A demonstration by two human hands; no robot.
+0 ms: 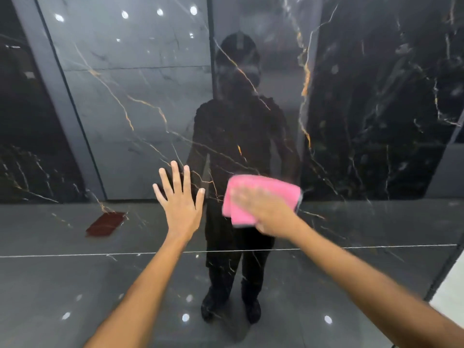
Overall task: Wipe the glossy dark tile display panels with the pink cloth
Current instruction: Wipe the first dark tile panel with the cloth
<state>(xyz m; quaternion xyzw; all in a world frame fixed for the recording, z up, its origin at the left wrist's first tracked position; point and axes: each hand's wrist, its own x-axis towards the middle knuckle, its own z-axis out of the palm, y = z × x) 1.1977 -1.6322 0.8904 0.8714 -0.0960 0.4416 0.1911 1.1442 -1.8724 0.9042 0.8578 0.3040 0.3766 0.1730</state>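
I note the tile panel (140, 101) is stone-look, black with gold and white veining, polished to a mirror gloss, reflecting ceiling lights. The pink cloth (261, 197) looks soft, matt, fuzzy, possibly microfibre.

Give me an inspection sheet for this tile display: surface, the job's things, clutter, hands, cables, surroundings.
Surface: glossy dark tile panel, gold and white veins, reflecting ceiling lights and the person.
Job's things: pink cloth, folded, against the panel.
Clutter: nothing seen.
Hands: left hand flat on the panel, fingers spread; right hand blurred, pressing the cloth.
Cables: nothing seen.
Surroundings: blacker marble panel on the right; dark red patch reflected lower left.
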